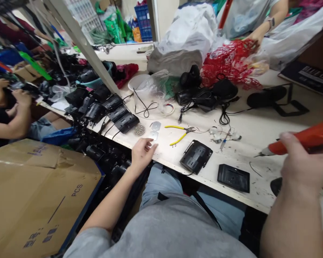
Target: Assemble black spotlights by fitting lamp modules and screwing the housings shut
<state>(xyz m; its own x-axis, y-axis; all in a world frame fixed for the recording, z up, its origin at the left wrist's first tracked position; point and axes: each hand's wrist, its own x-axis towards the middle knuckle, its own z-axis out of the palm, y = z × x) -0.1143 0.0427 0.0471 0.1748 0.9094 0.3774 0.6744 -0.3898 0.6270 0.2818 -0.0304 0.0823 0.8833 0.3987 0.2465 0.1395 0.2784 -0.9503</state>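
**While right hand [304,165] grips the orange tool [309,138], left hand [142,152] sits open at the edge of the desk [258,129]**

Far left, below desk level: cardboard box [37,193] printed "PCS". Above it, another person's forearms [13,107], hands raised on something dark; can't tell what. Next: row of black housings [104,107] with cords, lined along the desk's left end, more piled underneath.

Left hand lies palm down at the near edge, fingers [150,147] loosely spread, holding nothing. Fingertips are just short of the lower of two small metal plates [155,126]. Round mesh disc [139,130] sits just left of the plates. Further back, clear plastic tub [140,89] with a black cord draped over it. Yellow-handled pliers [177,134] lie just right of the plates, nose pointing right.

Centre: single black housing [196,156], tilted, near the front edge, well apart from both hands. Flat black cover [233,177] lies to its right. Small white parts [223,134] with thin wires sit behind those two. At the back, red mesh bag [231,61] with a second person's hand [254,37] on it.

Right side: right hand closed round the orange tool, thumb on top. Metal tip points left, over the desk between the cover and the white parts. Can't tell whether the tip touches the surface. Tool body runs up and right out of frame.
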